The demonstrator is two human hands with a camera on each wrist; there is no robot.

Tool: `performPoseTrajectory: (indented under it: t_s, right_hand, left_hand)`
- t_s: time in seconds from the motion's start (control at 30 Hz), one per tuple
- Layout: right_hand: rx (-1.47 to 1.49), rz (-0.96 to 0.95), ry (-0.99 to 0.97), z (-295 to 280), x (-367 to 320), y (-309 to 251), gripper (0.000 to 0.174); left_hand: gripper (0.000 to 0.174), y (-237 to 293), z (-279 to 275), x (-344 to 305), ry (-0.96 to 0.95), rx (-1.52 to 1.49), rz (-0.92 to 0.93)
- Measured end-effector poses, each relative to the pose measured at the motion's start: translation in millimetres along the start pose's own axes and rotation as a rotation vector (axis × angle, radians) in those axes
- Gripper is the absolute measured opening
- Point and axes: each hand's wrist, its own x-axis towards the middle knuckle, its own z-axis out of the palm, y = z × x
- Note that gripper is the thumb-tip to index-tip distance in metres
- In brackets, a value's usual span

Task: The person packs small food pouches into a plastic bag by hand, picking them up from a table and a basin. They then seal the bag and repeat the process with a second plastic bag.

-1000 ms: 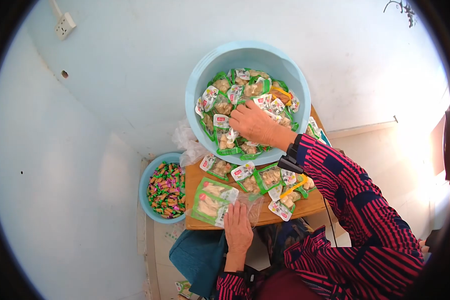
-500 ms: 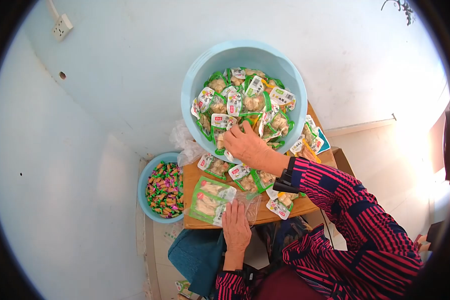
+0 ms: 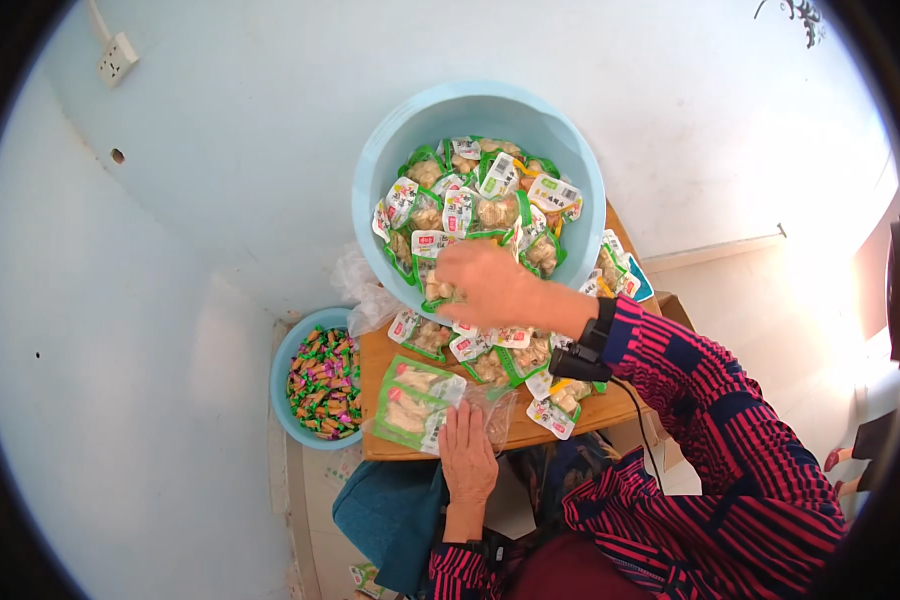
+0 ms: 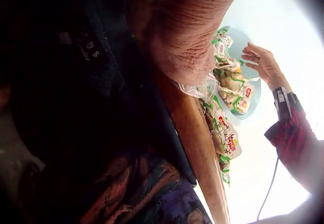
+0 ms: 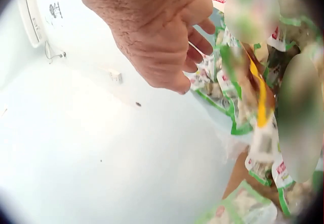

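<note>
A large light-blue tub (image 3: 372, 190) stands on the wooden table, heaped with small sealed green-and-white snack packets (image 3: 500, 212). My right hand (image 3: 495, 288) is over the tub's near side, above the packets. Its fingers are apart and loosely bent with nothing between them, as the left wrist view also shows. My left hand (image 3: 467, 465) rests with straight fingers on the right edge of a larger flat green packet (image 3: 408, 408) at the table's front edge. A clear plastic bag (image 3: 498, 408) lies by those fingers.
More small packets (image 3: 555, 402) lie on the table (image 3: 377, 368) before and right of the tub. A smaller blue basin (image 3: 281, 375) of wrapped candies stands lower left, near a crumpled clear bag (image 3: 355, 285). A cable (image 3: 642, 425) hangs from the right wrist.
My right hand rises from among the packets toward the tub's near rim. Packets in the tub lie differently from a second ago. My left hand stays on the flat green packet.
</note>
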Motion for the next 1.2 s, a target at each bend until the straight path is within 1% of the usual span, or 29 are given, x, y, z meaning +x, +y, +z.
performPoseTrajectory:
  t_s: [0.03, 0.1, 0.13, 0.2, 0.23, 0.3, 0.33, 0.4, 0.43, 0.5, 0.53, 0.6, 0.63, 0.7, 0.73, 0.8, 0.93, 1.0, 1.03, 1.1, 1.13, 1.2]
  right_hand:
    - [0.0, 0.0, 0.0, -3, 5, 10, 0.031]
    - [0.07, 0.137, 0.174, -12, 15, 33, 0.025]
    - [0.07, 0.138, 0.173, -21, 19, 40, 0.025]
    - [0.318, 0.446, 0.193, -41, 23, 57, 0.021]
    - [0.316, 0.448, 0.193, -46, 22, 68, 0.021]
    - [0.03, 0.574, 0.236, -52, 18, 90, 0.029]
    - [0.029, 0.574, 0.236, -50, 14, 105, 0.029]
    - [-0.132, 0.585, 0.33, -42, 8, 129, 0.034]
    - [-0.131, 0.587, 0.33, -41, 7, 140, 0.034]
    - [-0.101, 0.822, 0.01, -39, 5, 155, 0.048]
    - [-0.1, 0.824, 0.011, -36, 3, 158, 0.048]
    - [-0.128, 0.758, 0.058, -33, 2, 159, 0.056]
    - [-0.126, 0.759, 0.058, -32, 3, 156, 0.056]
    - [-0.198, 0.705, 0.089, -30, 2, 154, 0.049]
    - [-0.197, 0.707, 0.089, -28, 1, 152, 0.049]
    - [-0.198, 0.614, 0.224, -25, -1, 145, 0.038]
    - [-0.138, 0.621, 0.261, -23, -11, 130, 0.036]
    - [-0.079, 0.538, 0.278, -19, -19, 123, 0.026]
    - [-0.081, 0.541, 0.279, -17, -24, 119, 0.026]
    - [-0.18, 0.208, 0.331, -9, -32, 111, 0.018]
    - [-0.18, 0.208, 0.331, -5, -36, 107, 0.018]
    - [-0.254, 0.094, 0.306, 1, -42, 97, 0.015]
  left_hand:
    - [0.044, 0, 1, 0, 0.002, 0.001, 0.0]
    - [0.044, -1, 1, -1, 0.001, 0.002, 0.0]
    - [0.044, -1, 1, -1, 0.003, -0.003, 0.002]
    - [0.044, -1, 1, 0, 0.003, -0.009, 0.004]
    - [0.044, -1, 0, 0, 0.003, -0.01, 0.003]
    - [0.044, -1, 1, 0, 0.003, -0.01, 0.002]
    - [0.044, -3, 2, -2, 0.0, -0.007, 0.004]
    - [0.044, -3, 4, -2, -0.004, -0.003, 0.007]
    - [0.044, -3, 4, -2, 0.0, -0.002, 0.004]
    - [0.045, -3, 5, -3, 0.001, 0.002, 0.004]
    - [0.045, -4, 5, -3, -0.005, 0.005, 0.001]
    - [0.045, -4, 5, -2, -0.01, 0.009, -0.003]
    - [0.045, -4, 6, -2, 0.009, 0.031, 0.0]
    - [0.044, -3, 6, -2, 0.023, 0.055, 0.005]
    - [0.044, -3, 5, -2, 0.027, 0.058, 0.008]
    - [0.043, -2, 5, -1, 0.027, 0.062, 0.009]
    - [0.044, 1, -1, 4, -0.01, 0.037, -0.007]
    - [0.045, 2, -2, 5, -0.027, 0.003, -0.014]
    - [0.045, 2, -2, 5, -0.023, 0.002, -0.005]
    - [0.045, 2, -2, 6, -0.019, 0.001, 0.005]
    - [0.046, 2, -3, 6, -0.013, 0.002, 0.009]
    - [0.046, 1, -2, 6, -0.009, 0.005, 0.014]
